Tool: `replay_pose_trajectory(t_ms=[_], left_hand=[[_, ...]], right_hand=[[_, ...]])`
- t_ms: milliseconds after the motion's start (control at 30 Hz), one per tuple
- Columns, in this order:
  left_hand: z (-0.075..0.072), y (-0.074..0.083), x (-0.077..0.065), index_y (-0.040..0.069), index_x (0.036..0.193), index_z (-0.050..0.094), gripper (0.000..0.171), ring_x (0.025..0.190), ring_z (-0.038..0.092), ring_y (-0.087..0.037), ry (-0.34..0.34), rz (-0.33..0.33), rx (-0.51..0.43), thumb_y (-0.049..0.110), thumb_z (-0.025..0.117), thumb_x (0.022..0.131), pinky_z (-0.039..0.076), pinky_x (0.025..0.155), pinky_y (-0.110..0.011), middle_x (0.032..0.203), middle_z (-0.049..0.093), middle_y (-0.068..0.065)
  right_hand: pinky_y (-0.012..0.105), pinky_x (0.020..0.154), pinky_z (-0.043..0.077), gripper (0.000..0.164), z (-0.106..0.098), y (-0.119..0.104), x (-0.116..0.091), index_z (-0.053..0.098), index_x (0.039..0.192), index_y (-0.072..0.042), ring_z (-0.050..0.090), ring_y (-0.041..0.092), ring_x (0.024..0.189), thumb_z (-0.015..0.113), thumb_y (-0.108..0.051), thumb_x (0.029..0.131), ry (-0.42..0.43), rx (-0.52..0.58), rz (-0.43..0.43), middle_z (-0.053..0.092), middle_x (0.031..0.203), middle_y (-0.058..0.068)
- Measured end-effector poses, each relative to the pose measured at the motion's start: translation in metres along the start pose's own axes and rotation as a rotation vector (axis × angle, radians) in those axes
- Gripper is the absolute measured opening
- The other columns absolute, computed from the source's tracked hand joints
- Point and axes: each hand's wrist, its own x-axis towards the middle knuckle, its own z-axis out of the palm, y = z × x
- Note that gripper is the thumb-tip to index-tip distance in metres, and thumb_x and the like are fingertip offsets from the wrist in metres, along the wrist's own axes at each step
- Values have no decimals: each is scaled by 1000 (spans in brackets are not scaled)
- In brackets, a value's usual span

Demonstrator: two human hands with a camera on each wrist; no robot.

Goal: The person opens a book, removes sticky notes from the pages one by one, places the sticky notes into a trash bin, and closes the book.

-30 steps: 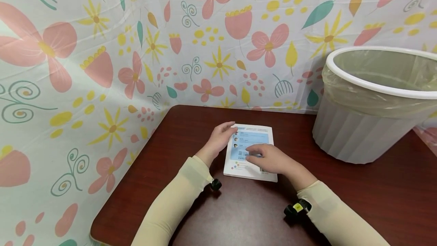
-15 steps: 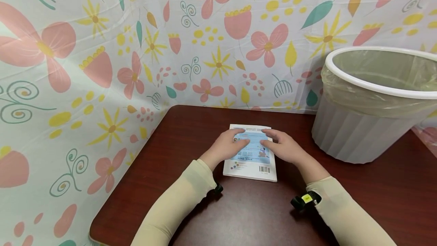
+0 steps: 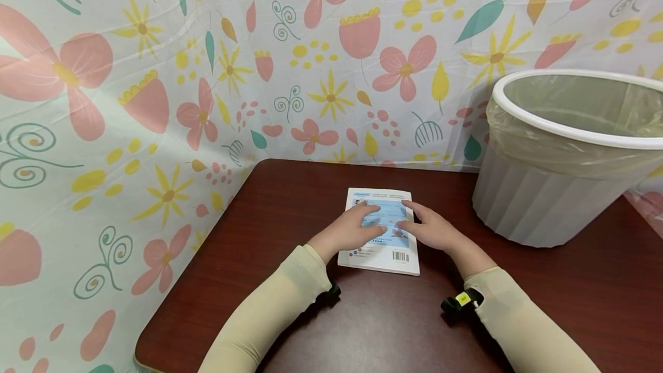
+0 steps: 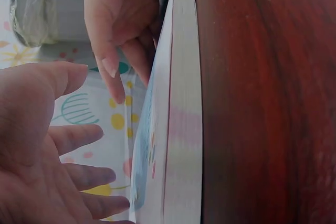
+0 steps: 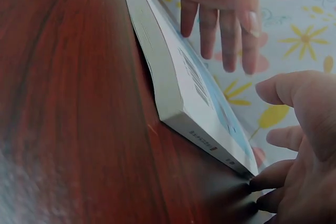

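Note:
A thick paperback book (image 3: 380, 262) lies flat on the table, its white and blue back cover facing up and a barcode at the near right corner. Over its left side reaches my left hand (image 3: 346, 232), thumb and fingers extended and spread. My right hand (image 3: 435, 231) is at the book's right side, with thumb and index finger apart above the cover. In the right wrist view, the fingertips (image 5: 261, 184) of that hand are right at the book's spine. The left wrist view shows the book's page edges (image 4: 185, 98) and my left hand (image 4: 37, 145) with nothing in its grasp.
A grey ribbed bin (image 3: 538, 206) with a clear plastic liner stands at the right on the dark red-brown table (image 3: 290, 200). Behind and to the left hangs a flower-patterned cloth (image 3: 207, 45). Black camera straps (image 3: 461, 302) sit on both wrists.
My right hand has moved from over the book's middle to its right side. My left hand has shifted inward from the far left edge and slightly nearer. The book stays in place.

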Motion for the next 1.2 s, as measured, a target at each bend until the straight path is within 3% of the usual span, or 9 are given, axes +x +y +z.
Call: replay_pose_trajectory(t_ms=[300, 600, 833, 1000, 1200], left_hand=[[0, 1, -1, 25, 160, 40, 69, 162, 16, -27, -36, -24, 14, 58, 55, 101, 33, 123, -55, 173, 21, -11], [-2, -6, 2, 21, 160, 39, 73, 160, 23, -27, -42, -13, 62, 59, 56, 100, 32, 125, -51, 170, 30, -8], [-5, -9, 2, 21, 161, 38, 74, 158, 29, -24, -38, -30, 50, 59, 57, 100, 33, 125, -49, 168, 35, -2], [-5, -7, 2, 22, 160, 39, 73, 158, 29, -24, -26, -45, 39, 58, 58, 100, 33, 125, -48, 167, 36, -2], [-4, -5, 2, 20, 160, 39, 72, 160, 23, -24, -30, -45, 36, 55, 59, 100, 28, 127, -46, 167, 36, -2]], right_hand=[[69, 121, 24, 78, 4, -8, 0, 31, 163, -11, 21, 46, 156, 59, -50, 101, -35, 80, 46, 25, 168, 25], [69, 123, 20, 61, 1, -12, 1, 37, 159, -11, 14, 46, 158, 56, -34, 106, -16, 374, 57, 23, 170, 21], [67, 125, 15, 55, 2, -10, 1, 42, 155, -7, 15, 43, 159, 55, -28, 106, 58, 502, 22, 39, 159, 24], [63, 127, 14, 58, 2, -10, 1, 35, 160, -5, 14, 35, 160, 53, -24, 108, 67, 677, 7, 26, 169, 18], [49, 127, 24, 60, 1, -12, 3, 24, 164, -6, 28, 30, 155, 46, -14, 109, 107, 901, 50, 21, 171, 18]])
